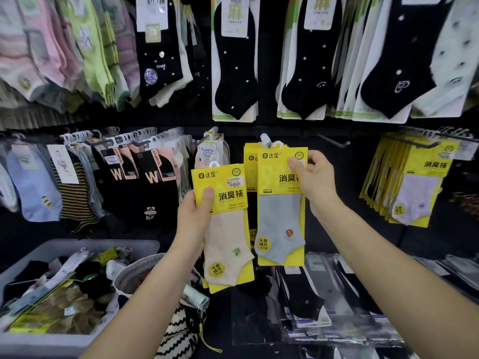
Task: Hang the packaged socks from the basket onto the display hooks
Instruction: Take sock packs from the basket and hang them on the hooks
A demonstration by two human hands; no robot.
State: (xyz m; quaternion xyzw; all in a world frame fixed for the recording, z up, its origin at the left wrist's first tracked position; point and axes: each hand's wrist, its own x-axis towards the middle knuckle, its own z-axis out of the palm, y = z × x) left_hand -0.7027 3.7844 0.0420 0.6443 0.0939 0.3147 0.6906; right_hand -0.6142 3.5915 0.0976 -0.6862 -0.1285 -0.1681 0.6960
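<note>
Grey sock pack (pixel 281 221) is pinched by right hand (pixel 313 177) at centre hook (pixel 265 139); beige pack (pixel 228 229) is gripped, unhung, by left hand (pixel 194 211); more lie in near-left basket (pixel 103 243).

Black, possibly slatted display wall (pixel 350 172) in dim light.

Beige sock pack (pixel 225 242) and grey sock pack (pixel 280 224) — upright, side by side

Soft, even light; the black wall (pixel 337 203) reads dim, the yellow packs (pixel 272 182) at centre bright. Pink socks (pixel 51 47) at ten o'clock blur; edges bow outward.
</note>
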